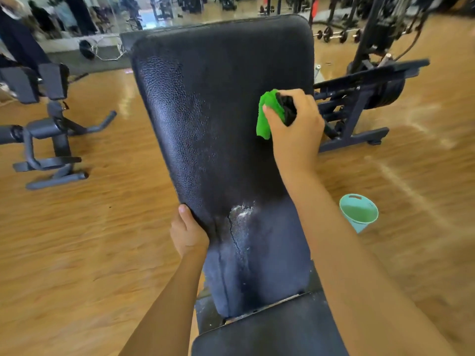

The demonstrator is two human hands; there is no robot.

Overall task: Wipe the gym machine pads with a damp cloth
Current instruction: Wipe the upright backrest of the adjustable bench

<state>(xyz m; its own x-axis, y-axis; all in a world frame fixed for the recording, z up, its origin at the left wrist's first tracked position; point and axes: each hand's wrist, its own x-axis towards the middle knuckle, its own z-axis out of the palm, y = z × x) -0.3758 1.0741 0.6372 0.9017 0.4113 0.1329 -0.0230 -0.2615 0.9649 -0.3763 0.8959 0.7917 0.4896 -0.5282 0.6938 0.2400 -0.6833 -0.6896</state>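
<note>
1. The back pad (205, 111) of the bench is black textured vinyl, tilted up and away from the camera. A worn, whitish cracked patch (241, 222) lies in its lower half, near the centre.
2. The green cloth (267, 109) is pressed against the pad close to its right edge, in the upper half. 1 fold hangs down below the thumb. Black material is bunched with it in the grip. Whether this is part of the same cloth cannot be told.
3. The right hand (295, 129) has its fingers and thumb curled round the cloth, knuckles toward the right edge of the pad.
4. The left hand (189, 232) grips the left edge of the pad, lower down. The thumb lies on the front face and the fingers wrap behind, out of sight.
5. The seat pad (270, 335) sits just below the back pad, at the near end of the bench.
6. A teal bucket (359, 226) stands on the wooden floor (90, 240), to the right of the bench.
7. Grey machine frames stand well apart on the left (51, 129) and right (359, 98). Dumbbells (334, 35) lie beyond.
</note>
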